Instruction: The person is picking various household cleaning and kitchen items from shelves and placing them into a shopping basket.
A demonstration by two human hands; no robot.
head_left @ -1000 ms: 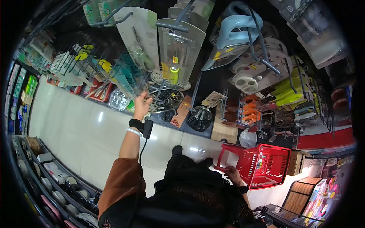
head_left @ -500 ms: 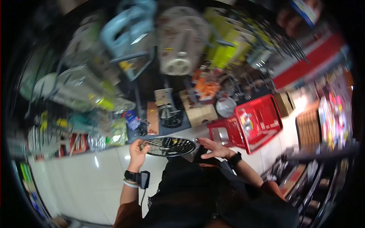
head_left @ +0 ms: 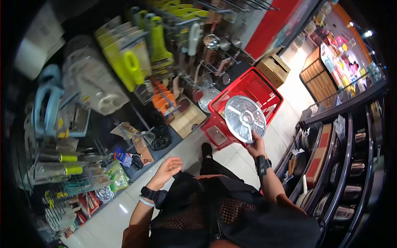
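Right hand: the right hand [head_left: 257,145] grips the lower edge of a round perforated metal steamer plate [head_left: 245,118], fingers closed on its rim, the disc tilted up on edge.
Steamer plate: it is held in the air just over the near rim of the red shopping basket [head_left: 264,89], which stands on the pale tiled floor [head_left: 285,120]; it is not yet inside the basket.
Left hand: the left hand [head_left: 168,168] is empty, fingers loosely spread, hanging in the air near the person's body; a black wrist device [head_left: 148,193] and a white band sit on that wrist.
Surroundings: a hanging display of kitchen tools [head_left: 136,62] fills the left side, with yellow-green peelers and pale blue utensils on pegs; a wooden box [head_left: 271,66] stands beyond the basket; shelves of metal cookware [head_left: 351,165] run along the right.
Progress: judging from the plate's place, the picking appears done and the plate has reached the basket; what seems left is lowering it in and letting go. Whether the basket already holds other goods cannot be told.
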